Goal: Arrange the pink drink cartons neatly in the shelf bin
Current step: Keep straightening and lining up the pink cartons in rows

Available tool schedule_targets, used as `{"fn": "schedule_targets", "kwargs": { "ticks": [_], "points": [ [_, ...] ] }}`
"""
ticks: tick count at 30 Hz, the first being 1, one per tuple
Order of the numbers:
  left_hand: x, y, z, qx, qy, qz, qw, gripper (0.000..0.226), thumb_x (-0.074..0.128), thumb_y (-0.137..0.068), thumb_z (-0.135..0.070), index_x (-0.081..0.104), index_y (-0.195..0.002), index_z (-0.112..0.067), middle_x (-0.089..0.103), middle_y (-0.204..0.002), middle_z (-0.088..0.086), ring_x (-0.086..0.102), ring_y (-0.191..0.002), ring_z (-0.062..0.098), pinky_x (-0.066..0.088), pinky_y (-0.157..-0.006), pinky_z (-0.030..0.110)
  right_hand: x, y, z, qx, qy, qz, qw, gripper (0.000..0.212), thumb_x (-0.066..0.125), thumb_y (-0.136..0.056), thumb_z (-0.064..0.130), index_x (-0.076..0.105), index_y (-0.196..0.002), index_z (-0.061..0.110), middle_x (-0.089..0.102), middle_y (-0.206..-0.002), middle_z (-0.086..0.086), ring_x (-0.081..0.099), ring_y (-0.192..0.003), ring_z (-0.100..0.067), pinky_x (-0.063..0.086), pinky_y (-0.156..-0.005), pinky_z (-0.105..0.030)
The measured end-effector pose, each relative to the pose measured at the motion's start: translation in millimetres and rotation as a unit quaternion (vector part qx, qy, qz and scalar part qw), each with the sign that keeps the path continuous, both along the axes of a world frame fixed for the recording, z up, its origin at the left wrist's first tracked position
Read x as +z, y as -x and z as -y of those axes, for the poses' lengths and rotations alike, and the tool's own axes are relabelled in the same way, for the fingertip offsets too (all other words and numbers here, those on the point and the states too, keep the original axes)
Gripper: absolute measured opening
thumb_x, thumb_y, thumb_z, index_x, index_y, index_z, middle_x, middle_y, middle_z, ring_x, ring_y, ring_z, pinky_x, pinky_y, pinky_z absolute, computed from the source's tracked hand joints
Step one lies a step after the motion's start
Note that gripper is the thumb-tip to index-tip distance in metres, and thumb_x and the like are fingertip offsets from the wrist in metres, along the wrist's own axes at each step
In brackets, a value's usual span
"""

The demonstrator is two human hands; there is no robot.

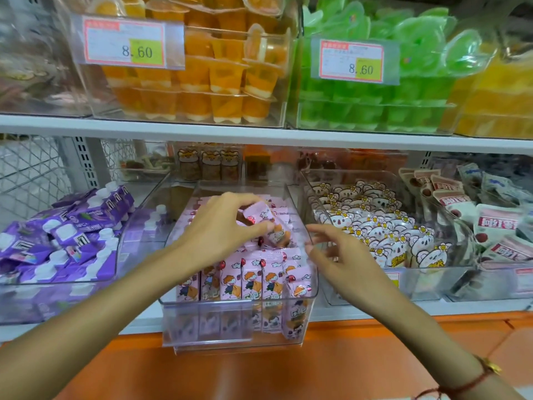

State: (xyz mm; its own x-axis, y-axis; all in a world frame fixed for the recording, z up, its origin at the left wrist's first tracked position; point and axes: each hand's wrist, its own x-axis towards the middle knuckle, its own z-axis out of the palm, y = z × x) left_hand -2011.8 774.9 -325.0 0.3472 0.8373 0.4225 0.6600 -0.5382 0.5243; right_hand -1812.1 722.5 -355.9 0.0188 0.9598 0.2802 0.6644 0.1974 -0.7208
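Over the clear plastic shelf bin [173, 306] of upright pink drink cartons [251, 281], the left hand [222, 226] is pinching one tilted pink carton [266, 222] while the right hand [340, 255] is hovering just right, fingers loosely spread, holding nothing.

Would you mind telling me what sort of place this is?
Most likely a shop's snack aisle: printed 8.60 price tags on clear plastic shelf bins stocked with pink drink cartons and orange jelly cups.
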Motion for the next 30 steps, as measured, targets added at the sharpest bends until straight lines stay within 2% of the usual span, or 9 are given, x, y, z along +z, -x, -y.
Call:
{"fn": "schedule_targets", "kwargs": {
  "ticks": [2,4,9,13,15,18,21,25,30],
  "points": [
    [7.1,-7.7,-7.4,-0.001,0.004,-0.01,1.0,0.045,0.074,-0.077,-0.044,0.058,-0.116,-0.028,0.066,-0.117,-0.006,0.062,-0.087,0.003,0.051,-0.078,0.029,-0.5,-1.9,1.1,0.009,0.0,-0.004,1.0,0.033,0.054,-0.095,0.023,0.052,-0.128,0.025,0.056,-0.097,0.02,0.057,-0.074,0.006,0.043,-0.059,-0.007],
    [10.6,-19.9,-16.0,-0.012,0.016,-0.034,0.999,0.042,0.077,-0.075,-0.043,0.055,-0.107,-0.028,0.068,-0.106,-0.004,0.065,-0.081,0.006,0.055,-0.079,0.035,-0.2,-2.6,1.9,0.017,-0.001,-0.011,1.0,0.033,0.054,-0.095,0.023,0.052,-0.128,0.026,0.057,-0.098,0.019,0.058,-0.074,0.007,0.043,-0.057,-0.008],
    [-16.0,-50.4,-39.1,0.01,0.024,-0.192,0.981,0.041,0.076,-0.075,-0.046,0.065,-0.106,-0.023,0.067,-0.102,-0.003,0.062,-0.09,0.016,0.054,-0.077,0.036,-0.9,-3.1,3.6,0.023,-0.007,-0.013,1.0,0.034,0.054,-0.095,0.025,0.052,-0.128,0.027,0.057,-0.097,0.02,0.057,-0.072,0.012,0.043,-0.06,-0.008],
    [-22.3,-47.4,-53.7,0.001,0.083,-0.153,0.985,0.047,0.081,-0.07,-0.045,0.069,-0.108,-0.021,0.064,-0.091,-0.008,0.06,-0.085,0.011,0.054,-0.08,0.033,-1.7,-4.9,4.5,0.036,-0.001,-0.014,0.999,0.036,0.054,-0.095,0.029,0.05,-0.13,0.03,0.057,-0.097,0.017,0.057,-0.071,0.01,0.047,-0.067,-0.013],
    [-18.1,-41.1,-55.7,-0.034,0.117,-0.12,0.985,0.038,0.079,-0.073,-0.044,0.07,-0.102,-0.02,0.068,-0.087,-0.008,0.063,-0.082,0.008,0.055,-0.083,0.036,-1.2,-6.6,5.6,0.044,0.007,-0.02,0.999,0.037,0.054,-0.095,0.029,0.049,-0.131,0.03,0.057,-0.097,0.016,0.058,-0.071,0.007,0.05,-0.072,-0.021],
    [-12.2,-34.1,-49.0,-0.07,0.097,-0.074,0.99,0.019,0.068,-0.085,-0.038,0.072,-0.095,-0.022,0.07,-0.088,-0.01,0.063,-0.082,0.007,0.054,-0.082,0.041,0.7,-9.6,6.7,0.06,0.017,-0.024,0.998,0.038,0.054,-0.095,0.027,0.048,-0.133,0.029,0.057,-0.096,0.017,0.057,-0.069,0.01,0.049,-0.066,-0.019],
    [-9.1,-34.1,-35.6,-0.088,0.03,-0.131,0.987,0.021,0.063,-0.084,-0.049,0.074,-0.09,-0.032,0.065,-0.092,-0.013,0.055,-0.089,0.009,0.05,-0.078,0.04,3.6,-10.8,6.5,0.057,0.02,-0.017,0.998,0.036,0.056,-0.094,0.026,0.051,-0.13,0.029,0.058,-0.093,0.017,0.057,-0.068,0.01,0.051,-0.06,-0.019],
    [-9.5,-42.9,-24.3,-0.103,0.018,-0.289,0.952,0.03,0.064,-0.084,-0.049,0.071,-0.104,-0.028,0.065,-0.104,-0.004,0.047,-0.1,0.016,0.047,-0.084,0.038,4.8,-9.2,5.8,0.031,0.009,-0.001,0.999,0.032,0.058,-0.092,0.025,0.055,-0.124,0.028,0.059,-0.086,0.016,0.057,-0.066,0.007,0.052,-0.072,-0.028],
    [-8.2,-43.1,-11.6,-0.128,0.031,-0.233,0.964,0.009,0.071,-0.081,-0.039,0.073,-0.084,-0.031,0.068,-0.1,-0.007,0.05,-0.093,0.013,0.048,-0.08,0.035,4.6,-8.0,3.6,0.011,0.009,-0.005,1.0,0.028,0.06,-0.091,0.022,0.059,-0.119,0.026,0.063,-0.081,0.013,0.062,-0.069,-0.004,0.052,-0.069,-0.031]
  ]
}}
